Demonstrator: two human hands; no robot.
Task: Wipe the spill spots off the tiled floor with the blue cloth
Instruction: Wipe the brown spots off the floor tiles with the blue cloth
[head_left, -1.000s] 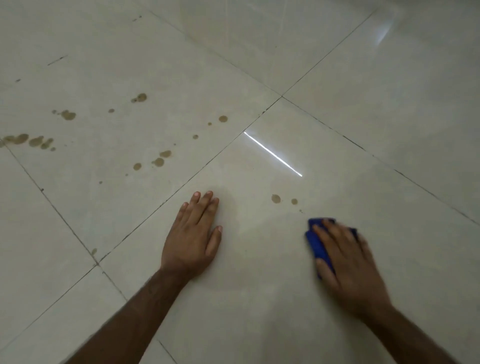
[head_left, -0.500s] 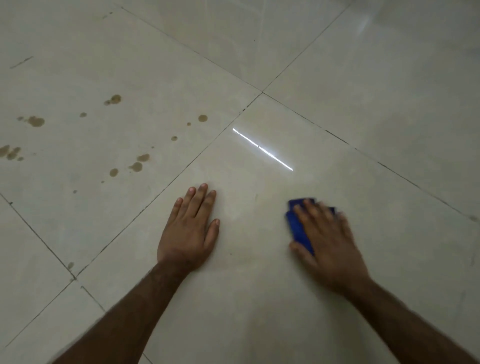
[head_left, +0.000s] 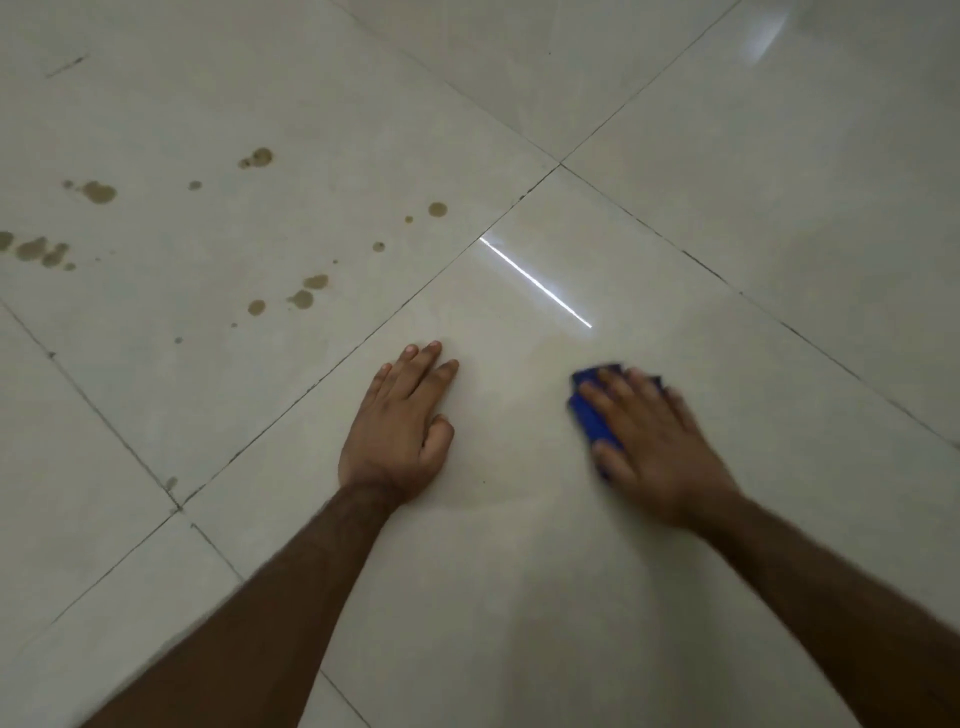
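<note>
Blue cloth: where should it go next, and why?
Probably slide the cloth under the right hand left across the grout line to the nearest brown spots; the tile it sits on looks clean, and the left hand only braces.

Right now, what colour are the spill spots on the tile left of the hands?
Brownish-tan spill spots, seen in the head view.

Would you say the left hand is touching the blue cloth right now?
Apart. The head view shows the left hand flat on the tile, with bare floor between it and the blue cloth under the right hand.
</note>
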